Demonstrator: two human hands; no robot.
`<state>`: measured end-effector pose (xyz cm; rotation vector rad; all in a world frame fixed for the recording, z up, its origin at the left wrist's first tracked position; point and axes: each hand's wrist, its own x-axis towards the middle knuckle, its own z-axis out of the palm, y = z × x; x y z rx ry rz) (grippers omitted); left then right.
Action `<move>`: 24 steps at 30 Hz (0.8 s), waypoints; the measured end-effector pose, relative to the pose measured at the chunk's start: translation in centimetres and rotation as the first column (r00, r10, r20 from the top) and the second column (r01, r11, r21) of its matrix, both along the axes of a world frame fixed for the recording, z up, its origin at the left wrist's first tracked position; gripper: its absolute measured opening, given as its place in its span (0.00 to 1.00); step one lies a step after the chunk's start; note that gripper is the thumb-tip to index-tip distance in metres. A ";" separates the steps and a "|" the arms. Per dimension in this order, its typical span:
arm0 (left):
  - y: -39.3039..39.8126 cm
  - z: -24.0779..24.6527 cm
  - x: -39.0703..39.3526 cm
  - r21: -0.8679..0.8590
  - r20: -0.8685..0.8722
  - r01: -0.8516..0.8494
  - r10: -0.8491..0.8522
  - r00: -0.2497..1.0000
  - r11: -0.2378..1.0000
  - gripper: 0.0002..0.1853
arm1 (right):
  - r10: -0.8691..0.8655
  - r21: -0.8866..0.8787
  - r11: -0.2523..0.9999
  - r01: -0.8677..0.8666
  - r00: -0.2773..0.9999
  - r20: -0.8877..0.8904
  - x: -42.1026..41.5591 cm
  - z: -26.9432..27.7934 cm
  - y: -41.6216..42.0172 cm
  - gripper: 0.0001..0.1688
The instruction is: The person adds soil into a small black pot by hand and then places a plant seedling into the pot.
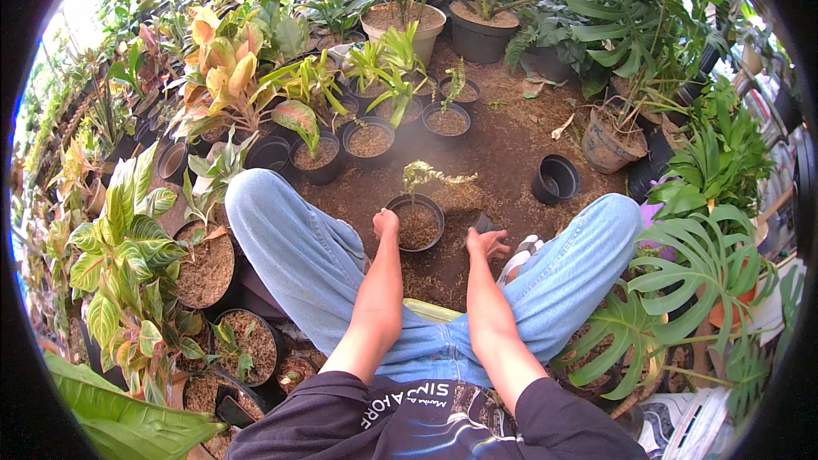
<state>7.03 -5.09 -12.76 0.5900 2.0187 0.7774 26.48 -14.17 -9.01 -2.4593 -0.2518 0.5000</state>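
Before me on the soil stands a small black plastic pot (441,222) filled with brownish potting mix (418,225). A thin pale-green seedling (422,174) with small leaves grows in it and leans to the right. My left hand (385,223) is closed at the pot's left rim and seems to grip it. To the right of the pot, my right hand (487,243) holds a small dark-grey piece (484,223), low over the ground. Its exact kind cannot be made out, as my fingers cover part of it.
An unplanted black pot (556,180) stands to the right, near a worn pot (612,140) with a plant. Several potted seedlings (369,139) sit ahead. Large leafy plants (118,255) crowd the left, monstera leaves (696,281) the right. A phone-like dark object (234,407) lies lower left.
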 end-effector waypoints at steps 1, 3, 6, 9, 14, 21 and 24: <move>-0.1 0.3 0.1 -0.001 0.006 0.000 0.000 1.000 1.000 0.27 | 0.092 -0.059 0.994 -0.096 0.993 -0.072 -0.6 -0.4 -0.6 0.58; -0.2 0.7 0.3 -0.002 -0.001 0.002 -0.002 1.000 1.000 0.27 | 0.096 -0.176 0.979 -0.105 0.994 -0.054 -1.8 -1.2 -0.8 0.58; -0.2 0.8 0.5 -0.003 -0.018 0.006 -0.006 1.000 1.000 0.27 | 0.351 -0.219 0.908 -0.357 0.934 -0.070 -2.2 -1.9 -0.1 0.59; 0.0 0.0 0.4 0.000 -0.007 -0.002 0.002 1.000 1.000 0.27 | 0.432 -0.193 0.843 -0.502 0.845 -0.314 -2.3 -2.4 0.0 0.62; 0.7 -1.7 0.0 -0.023 -0.002 -0.003 0.003 1.000 1.000 0.24 | 0.399 -0.081 0.889 -0.451 0.850 -0.344 -1.4 -2.0 0.2 0.60; 0.0 -0.2 0.4 -0.031 -0.066 0.044 -0.046 0.997 0.999 0.20 | 0.179 0.261 0.965 -0.020 0.780 -0.599 2.1 -4.5 0.4 0.45; -0.9 1.5 0.4 -0.106 -0.164 0.060 -0.077 0.983 0.993 0.17 | 0.084 0.313 0.936 0.161 0.761 -0.643 2.0 -3.8 0.4 0.41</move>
